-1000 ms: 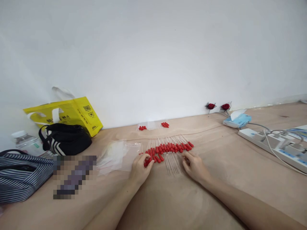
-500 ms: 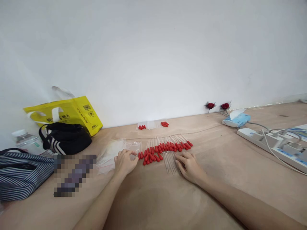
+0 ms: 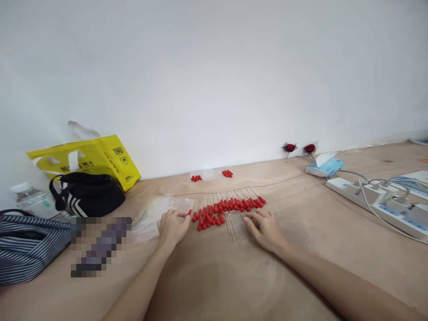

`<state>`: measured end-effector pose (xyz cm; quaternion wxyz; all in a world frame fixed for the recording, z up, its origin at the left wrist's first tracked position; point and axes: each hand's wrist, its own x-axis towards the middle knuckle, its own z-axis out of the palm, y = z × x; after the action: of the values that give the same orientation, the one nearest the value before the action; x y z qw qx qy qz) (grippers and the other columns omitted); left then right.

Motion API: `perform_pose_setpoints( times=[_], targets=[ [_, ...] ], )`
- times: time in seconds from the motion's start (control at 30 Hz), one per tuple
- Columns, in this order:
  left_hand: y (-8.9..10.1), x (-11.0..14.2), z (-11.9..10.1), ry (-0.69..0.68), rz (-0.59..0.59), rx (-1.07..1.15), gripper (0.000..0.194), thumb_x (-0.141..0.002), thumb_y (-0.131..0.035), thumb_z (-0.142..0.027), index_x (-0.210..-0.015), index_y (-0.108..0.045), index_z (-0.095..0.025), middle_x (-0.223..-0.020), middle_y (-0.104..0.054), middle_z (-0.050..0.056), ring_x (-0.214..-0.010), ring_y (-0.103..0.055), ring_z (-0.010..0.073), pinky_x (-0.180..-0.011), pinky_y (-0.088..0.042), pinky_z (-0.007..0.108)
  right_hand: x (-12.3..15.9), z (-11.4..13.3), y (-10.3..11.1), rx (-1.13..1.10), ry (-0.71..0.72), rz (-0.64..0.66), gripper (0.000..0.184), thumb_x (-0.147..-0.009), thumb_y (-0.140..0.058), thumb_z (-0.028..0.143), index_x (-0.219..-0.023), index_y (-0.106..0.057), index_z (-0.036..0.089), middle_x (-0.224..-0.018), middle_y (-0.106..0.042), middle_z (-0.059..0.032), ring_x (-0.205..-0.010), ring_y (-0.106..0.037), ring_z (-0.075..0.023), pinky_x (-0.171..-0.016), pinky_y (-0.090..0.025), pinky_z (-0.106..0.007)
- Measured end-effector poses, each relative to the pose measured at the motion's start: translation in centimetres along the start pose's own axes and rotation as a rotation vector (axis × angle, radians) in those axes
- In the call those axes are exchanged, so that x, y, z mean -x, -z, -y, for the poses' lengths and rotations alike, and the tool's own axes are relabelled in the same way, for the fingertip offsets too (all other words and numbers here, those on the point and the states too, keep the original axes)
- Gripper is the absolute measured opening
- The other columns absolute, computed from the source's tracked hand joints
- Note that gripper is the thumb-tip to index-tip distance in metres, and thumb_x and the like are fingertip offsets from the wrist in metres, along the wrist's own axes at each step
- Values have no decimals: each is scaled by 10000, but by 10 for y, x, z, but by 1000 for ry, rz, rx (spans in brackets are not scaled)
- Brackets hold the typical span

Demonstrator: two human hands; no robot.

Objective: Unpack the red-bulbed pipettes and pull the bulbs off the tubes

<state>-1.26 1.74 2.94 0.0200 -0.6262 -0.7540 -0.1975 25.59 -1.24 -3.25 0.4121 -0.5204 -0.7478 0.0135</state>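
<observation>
Shifted since the frame one second earlier: the left hand [image 3: 173,228] sits further towards nine o'clock, clear of the front cluster [image 3: 208,220], while the right hand [image 3: 264,227] keeps nearly the same place. Clock directions are read from the middle of the row.

Nearest, two hands are counted. At eight to nine o'clock, the left is partly closed, thumb and index finger meeting at one red-tipped stick [image 3: 188,212] just off the row's end; whether it is pinched or only touched cannot be told. At four o'clock, the right is half open, fingers loosely bent, with nothing visible in its grasp.

To the side, one striped bag [image 3: 33,249] lies at nine o'clock, and one pixelated item at eight to nine.

Pale sticks [image 3: 236,227], several, extend towards six o'clock, beside the right fingertips. The cluster at eight o'clock and the row [image 3: 236,204] behind it hold well over twenty red tips, overlapping too closely for an exact count.

Clear plastic bags [image 3: 157,218], number uncertain, lie at nine. One power strip [image 3: 377,207] lies at three.

Farther out: one bottle [image 3: 33,200] and one black pouch [image 3: 90,194], both at nine; one yellow bag [image 3: 100,156] at ten; one tissue pack [image 3: 324,168] at two.

Farthest, by the wall: two small red groups [image 3: 228,174], at eleven and twelve, and two dark-red flowers [image 3: 310,148], at one to two.
</observation>
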Motion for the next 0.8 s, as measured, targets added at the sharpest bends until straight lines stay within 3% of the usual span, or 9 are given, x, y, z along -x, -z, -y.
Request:
perform_pose_setpoints(
  times=[0.1,0.2,0.3,0.4,0.57,0.8],
  targets=[
    [1,7,-1,-57,-231,127,167,-686,-513,-313,-695,-634,-198,-858,-592,61,-894,-527,256,-769,-377,397,-2,-4,2,-26,1,-120,235,-849,-410,327,-928,-595,206,-874,-597,-64,-848,-541,-192,-757,-354,-353],
    [-2,23,-8,-326,-353,252,128,-674,-526,-279,-670,-621,-194,-774,-576,44,-809,-536,219,-746,-393,365,-3,-4,7,-22,61,-237,283,-830,-438,325,-1057,-544,194,-957,-564,-92,-921,-522,-210,-781,-383,-368],
    [-9,44,-22,-627,-267,301,94,-683,-530,-231,-694,-617,-196,-768,-574,32,-782,-528,187,-737,-392,337,-4,1,14,51,212,-236,394,-813,-477,338,-1181,-470,197,-1104,-508,-120,-1030,-471,-231,-845,-367,-401],
    [-15,59,-36,-798,-164,325,92,-697,-529,-199,-732,-614,-202,-776,-579,27,-779,-522,171,-736,-384,332,-3,8,18,122,389,-109,362,-803,-514,335,-1152,-505,241,-1164,-499,-93,-1077,-438,-233,-918,-291,-448],
    [-21,64,-43,-902,-94,371,97,-722,-519,-182,-761,-603,-211,-773,-589,23,-785,-527,166,-740,-397,340,-1,10,11,83,493,5,119,-811,-524,288,-890,-611,268,-921,-625,0,-959,-499,-173,-962,-200,-453],
    [-31,62,-40,-973,-36,396,314,-759,-540,-240,-1069,-532,-193,-1034,-602,65,-1001,-517,195,-877,-414,362,1,19,7,1,493,26,110,-831,-461,224,-807,-567,205,-773,-628,4,-820,-525,-140,-954,-208,-428]
  ],
)
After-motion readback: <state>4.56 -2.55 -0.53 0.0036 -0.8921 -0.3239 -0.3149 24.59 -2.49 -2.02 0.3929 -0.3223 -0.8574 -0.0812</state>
